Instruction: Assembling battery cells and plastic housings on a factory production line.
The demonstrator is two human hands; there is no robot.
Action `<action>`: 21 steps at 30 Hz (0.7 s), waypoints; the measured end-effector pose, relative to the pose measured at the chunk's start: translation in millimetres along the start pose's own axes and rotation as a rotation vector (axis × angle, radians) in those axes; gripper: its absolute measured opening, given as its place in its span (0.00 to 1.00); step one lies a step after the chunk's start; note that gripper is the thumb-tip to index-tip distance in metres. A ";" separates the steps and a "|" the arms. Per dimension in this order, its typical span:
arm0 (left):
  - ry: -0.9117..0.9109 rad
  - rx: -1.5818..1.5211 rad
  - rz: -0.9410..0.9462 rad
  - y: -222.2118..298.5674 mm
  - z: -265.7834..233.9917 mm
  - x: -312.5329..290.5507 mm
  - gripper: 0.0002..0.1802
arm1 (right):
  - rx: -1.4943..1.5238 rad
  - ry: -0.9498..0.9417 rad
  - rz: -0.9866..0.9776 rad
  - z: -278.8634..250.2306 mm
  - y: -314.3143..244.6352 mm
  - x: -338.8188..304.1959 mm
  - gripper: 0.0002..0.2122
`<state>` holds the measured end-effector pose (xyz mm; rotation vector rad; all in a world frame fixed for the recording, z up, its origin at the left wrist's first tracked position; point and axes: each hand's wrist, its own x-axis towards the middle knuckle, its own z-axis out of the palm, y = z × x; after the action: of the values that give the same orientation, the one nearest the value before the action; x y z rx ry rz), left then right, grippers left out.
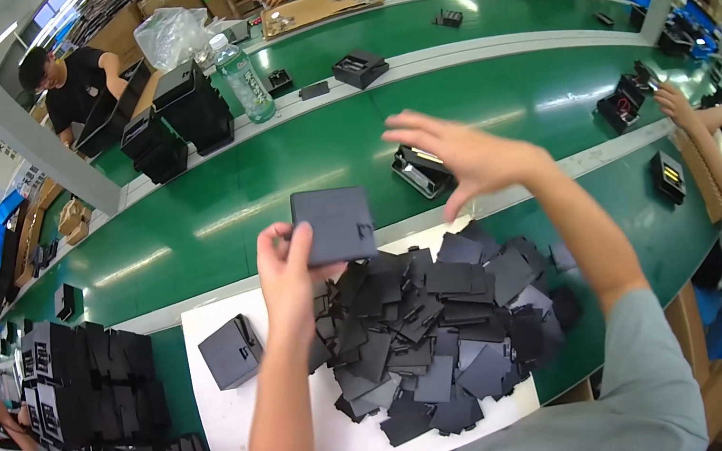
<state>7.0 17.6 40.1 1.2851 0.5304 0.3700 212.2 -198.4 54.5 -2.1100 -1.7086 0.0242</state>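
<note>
My left hand (284,273) grips a square black plastic box (333,223) by its left side, its flat lid face toward me. To its right, my right hand (474,152) is raised with fingers spread and holds nothing. Just beyond those fingers lies an open black box (421,170) with metal parts inside, on the green belt. Below both hands a loose heap of thin black plastic covers (433,358) spreads over a white board (222,424). Left of my forearm, another closed black box (231,353) rests on that board.
Stacked black boxes (98,407) stand at the left. Across the green belt (276,182) are a plastic bottle (242,77), more stacked boxes (194,110) and an open black box (361,69). At the right, a co-worker's hand (676,104) reaches toward another open box (620,104).
</note>
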 end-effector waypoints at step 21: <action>-0.234 0.036 0.366 -36.0 14.6 -49.9 0.30 | 1.083 0.095 0.132 52.3 -66.3 37.3 0.46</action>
<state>-27.0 -30.1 16.3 1.4401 0.1014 0.5065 145.3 -136.9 38.1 -1.3415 -1.0749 0.7031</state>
